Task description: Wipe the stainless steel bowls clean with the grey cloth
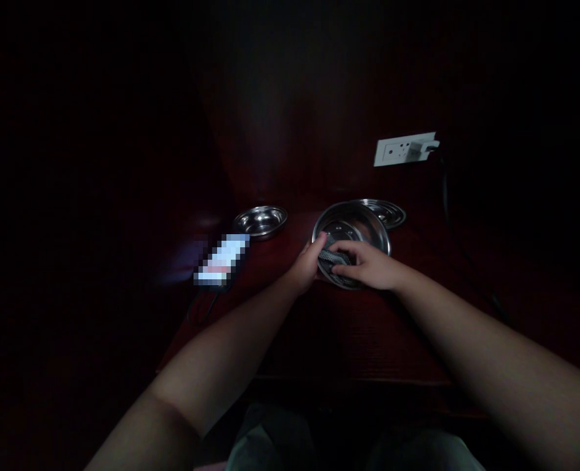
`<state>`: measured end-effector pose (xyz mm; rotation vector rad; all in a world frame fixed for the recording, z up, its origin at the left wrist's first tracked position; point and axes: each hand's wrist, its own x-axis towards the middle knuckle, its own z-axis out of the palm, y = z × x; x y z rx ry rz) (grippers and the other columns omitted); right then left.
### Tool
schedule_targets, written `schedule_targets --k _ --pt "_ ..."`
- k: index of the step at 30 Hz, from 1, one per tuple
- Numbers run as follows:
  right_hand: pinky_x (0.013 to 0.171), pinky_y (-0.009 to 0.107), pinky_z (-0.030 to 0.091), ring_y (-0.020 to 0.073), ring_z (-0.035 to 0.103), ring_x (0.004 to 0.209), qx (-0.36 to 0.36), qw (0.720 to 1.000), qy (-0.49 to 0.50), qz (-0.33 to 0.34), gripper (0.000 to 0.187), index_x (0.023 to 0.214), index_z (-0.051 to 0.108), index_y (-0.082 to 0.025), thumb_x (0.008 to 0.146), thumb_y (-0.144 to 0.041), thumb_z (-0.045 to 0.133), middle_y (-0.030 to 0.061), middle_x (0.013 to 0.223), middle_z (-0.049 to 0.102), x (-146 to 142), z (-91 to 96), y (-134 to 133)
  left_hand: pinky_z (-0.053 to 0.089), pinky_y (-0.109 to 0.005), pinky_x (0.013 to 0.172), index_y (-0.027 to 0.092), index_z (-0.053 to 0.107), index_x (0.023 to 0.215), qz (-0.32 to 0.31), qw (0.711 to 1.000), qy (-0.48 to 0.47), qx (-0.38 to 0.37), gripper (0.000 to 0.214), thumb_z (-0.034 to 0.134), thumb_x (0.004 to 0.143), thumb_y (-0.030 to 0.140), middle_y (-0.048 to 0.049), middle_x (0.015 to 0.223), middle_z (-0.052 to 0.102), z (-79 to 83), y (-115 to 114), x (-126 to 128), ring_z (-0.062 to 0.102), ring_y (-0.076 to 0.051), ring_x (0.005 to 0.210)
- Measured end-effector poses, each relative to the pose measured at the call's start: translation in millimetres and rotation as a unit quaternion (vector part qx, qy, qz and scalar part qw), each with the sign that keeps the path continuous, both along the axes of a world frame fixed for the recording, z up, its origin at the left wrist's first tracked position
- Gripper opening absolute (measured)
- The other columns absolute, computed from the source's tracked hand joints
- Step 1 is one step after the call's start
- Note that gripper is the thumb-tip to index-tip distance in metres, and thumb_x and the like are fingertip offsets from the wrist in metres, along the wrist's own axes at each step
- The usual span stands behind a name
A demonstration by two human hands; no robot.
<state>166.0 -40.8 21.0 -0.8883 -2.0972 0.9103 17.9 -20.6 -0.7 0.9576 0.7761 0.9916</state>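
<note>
A deep stainless steel bowl (378, 230) is tilted toward me on the dark red table. My left hand (309, 265) grips the bowl's left side, its thumb over the rim and the other fingers mostly hidden behind the wall. Inside the bowl lies a grey patterned cloth (336, 260). My right hand (368, 263) reaches in over the near right rim, fingers bent and pressing the cloth against the inner surface. Several small bright spots show on the bowl's inside above the cloth.
Behind the bowl lies a round steel lid or plate (390, 212). A shallow steel dish (261, 221) stands to the left, near a lit phone (221, 260) with a cable. On the back wall is a white socket panel (397, 152) with a plug and hanging cord. The surroundings are very dark.
</note>
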Motion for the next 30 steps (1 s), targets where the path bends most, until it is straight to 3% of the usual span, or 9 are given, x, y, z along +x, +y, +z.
schedule_targets --k 4,10,15,21,30 --pt "0.077 0.034 0.046 0.0168 0.058 0.08 0.0 0.997 0.067 -0.031 0.027 0.095 0.057 -0.018 0.07 -0.027 0.063 0.0015 0.086 0.061 -5.3 -1.4 -0.2 0.051 -0.031 0.061 0.019 0.053 0.12 -0.029 1.0 0.003 0.005 0.058 0.046 0.079 0.059 -0.0107 0.096 0.067 3.1 -1.4 0.4 0.065 -0.024 0.082" --pt "0.086 0.036 0.043 0.0187 0.058 0.09 0.094 0.987 0.102 -0.082 0.028 0.096 0.059 -0.02 0.069 -0.025 0.065 0.003 0.093 0.063 -8.0 1.7 -0.7 0.052 -0.038 0.069 0.018 0.058 0.113 -0.063 0.998 -0.005 -0.018 0.057 0.043 0.079 0.061 -0.0121 0.096 0.067 5.6 -6.2 3.4 0.064 -0.027 0.087" --pt "0.087 0.036 0.043 0.0203 0.059 0.092 0.185 0.967 0.098 -0.149 0.025 0.096 0.061 -0.019 0.071 -0.026 0.062 0.0049 0.097 0.064 -2.6 -0.5 3.4 0.052 -0.04 0.073 0.019 0.054 0.119 -0.082 0.996 -0.015 -0.011 0.05 0.054 0.079 0.049 -0.0114 0.098 0.067 8.0 -13.0 5.1 0.064 -0.028 0.09" --pt "0.089 0.037 0.041 0.0221 0.055 0.098 0.28 0.941 0.031 -0.188 0.029 0.096 0.059 -0.021 0.069 -0.014 0.055 0.0065 0.099 0.06 1.8 3.0 4.7 0.053 -0.047 0.068 0.024 0.044 0.127 -0.122 0.992 0.008 0.039 0.058 0.06 0.075 0.044 -0.0108 0.106 0.064 9.1 -16.0 0.8 0.064 -0.03 0.089" --pt "0.088 0.042 0.04 0.0271 0.052 0.097 0.29 0.897 -0.099 -0.318 0.027 0.09 0.062 -0.019 0.067 -0.012 0.052 0.0094 0.099 0.06 10.6 -0.5 15.6 0.053 -0.047 0.062 0.021 0.039 0.124 -0.142 0.987 0.037 0.064 0.062 0.063 0.068 0.034 -0.0141 0.102 0.062 5.5 -14.7 -1.5 0.062 -0.028 0.083"
